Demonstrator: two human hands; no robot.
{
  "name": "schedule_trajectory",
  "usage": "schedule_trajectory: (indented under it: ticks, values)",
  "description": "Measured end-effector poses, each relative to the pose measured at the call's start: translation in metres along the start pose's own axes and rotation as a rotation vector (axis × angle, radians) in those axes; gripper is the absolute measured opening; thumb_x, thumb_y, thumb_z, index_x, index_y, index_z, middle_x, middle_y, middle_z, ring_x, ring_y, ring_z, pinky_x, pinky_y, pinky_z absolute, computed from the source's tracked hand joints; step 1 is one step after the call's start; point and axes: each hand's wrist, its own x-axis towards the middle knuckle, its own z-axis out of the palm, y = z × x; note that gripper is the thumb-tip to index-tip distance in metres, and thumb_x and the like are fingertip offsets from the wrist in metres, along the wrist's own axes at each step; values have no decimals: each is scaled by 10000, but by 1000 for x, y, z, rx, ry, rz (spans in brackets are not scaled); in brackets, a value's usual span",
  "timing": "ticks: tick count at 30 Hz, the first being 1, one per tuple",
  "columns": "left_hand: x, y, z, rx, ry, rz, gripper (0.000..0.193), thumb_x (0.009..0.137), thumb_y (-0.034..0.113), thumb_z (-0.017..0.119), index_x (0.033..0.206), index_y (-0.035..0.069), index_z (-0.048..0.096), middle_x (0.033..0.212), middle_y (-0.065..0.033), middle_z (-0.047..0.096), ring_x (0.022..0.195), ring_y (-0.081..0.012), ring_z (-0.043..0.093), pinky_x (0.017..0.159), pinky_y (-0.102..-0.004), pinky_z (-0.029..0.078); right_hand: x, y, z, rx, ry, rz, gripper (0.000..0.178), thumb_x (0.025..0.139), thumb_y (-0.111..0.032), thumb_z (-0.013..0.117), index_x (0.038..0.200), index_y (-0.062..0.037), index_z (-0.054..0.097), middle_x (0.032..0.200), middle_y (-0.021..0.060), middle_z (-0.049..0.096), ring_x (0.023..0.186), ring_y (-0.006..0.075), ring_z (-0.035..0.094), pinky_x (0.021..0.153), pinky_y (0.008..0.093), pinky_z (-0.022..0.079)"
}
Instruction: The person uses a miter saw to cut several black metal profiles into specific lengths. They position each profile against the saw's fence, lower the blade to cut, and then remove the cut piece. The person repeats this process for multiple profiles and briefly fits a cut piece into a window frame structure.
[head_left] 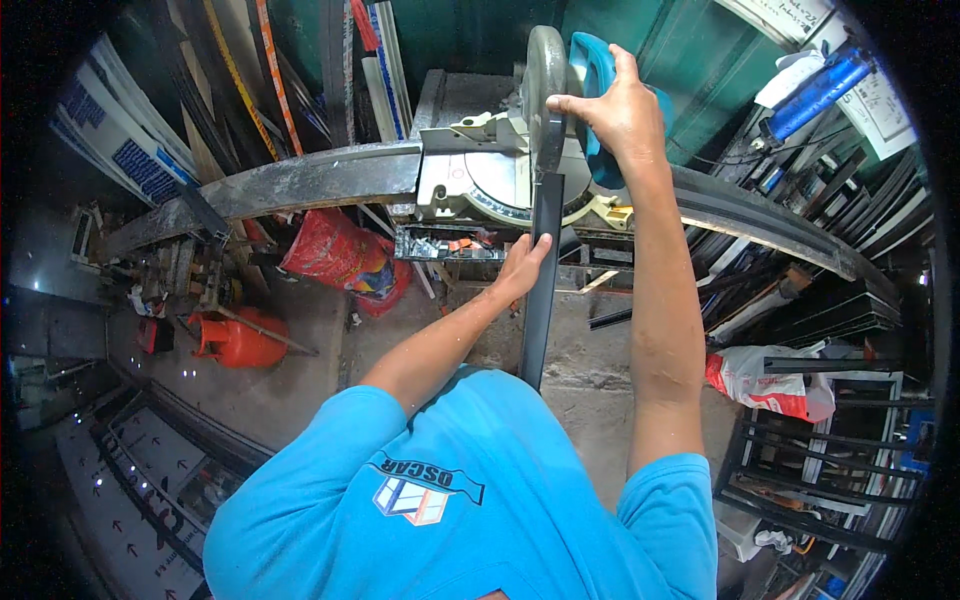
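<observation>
A miter saw (pixel 480 180) with a pale base stands on the bench, its teal handle (pixel 595 70) to the right of the grey round blade guard (pixel 545 70). My right hand (pixel 630 110) grips the teal handle, the thumb reaching left to the guard and one finger pointing up; the other fingers are partly hidden. A long dark metal profile (pixel 541 300) runs from the saw's blade area straight back toward my body. Against its left side, just in front of the saw base, my left hand (pixel 524 266) holds it with thumb and fingers.
A long beam (pixel 310 180) extends left of the saw, and dark rails (pixel 780 225) extend right. Below lie a red sack (pixel 345 255) and an orange gas cylinder (pixel 240 338). A blue caulking gun (pixel 815 95) hangs upper right; a white-red bag (pixel 770 380) sits lower right.
</observation>
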Motion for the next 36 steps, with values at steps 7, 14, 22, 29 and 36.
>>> schedule_trajectory:
  ticks: [7,14,22,29,36]
  values:
    - [-1,1,-1,38,3,9,579,1043,556,507,1034,-15,604,862,-68,603,823,-182,574,751,-383,471,-3,0,0,25,-2,5,1157,565,-567,947,1475,-49,455,1037,286,739,987,424,733,865,470,585]
    - [-3,6,-2,67,-4,35,570,1054,539,490,1033,-18,612,865,-77,611,838,-197,579,770,-394,466,-8,-2,-2,41,-35,47,1166,569,-566,952,1498,-75,447,1117,296,721,1055,424,715,909,464,565]
    - [-4,6,0,44,31,48,566,1055,524,492,1020,-27,618,874,-93,635,844,-208,590,766,-401,461,-4,-6,-5,28,-77,79,1176,577,-571,950,1511,-70,439,1162,299,711,1109,414,701,934,456,553]
    - [-1,5,5,38,7,46,580,1051,531,493,967,-30,615,827,-101,631,806,-217,597,748,-427,461,32,4,-10,7,-43,30,1184,552,-569,953,1488,-41,456,1101,261,727,904,338,740,816,426,594]
    - [-5,-14,-10,-98,204,86,591,1031,560,524,1004,-17,651,881,-99,664,866,-238,615,767,-418,470,85,-16,-14,19,-198,85,1257,559,-583,954,1537,-32,388,1222,263,676,939,310,731,847,428,602]
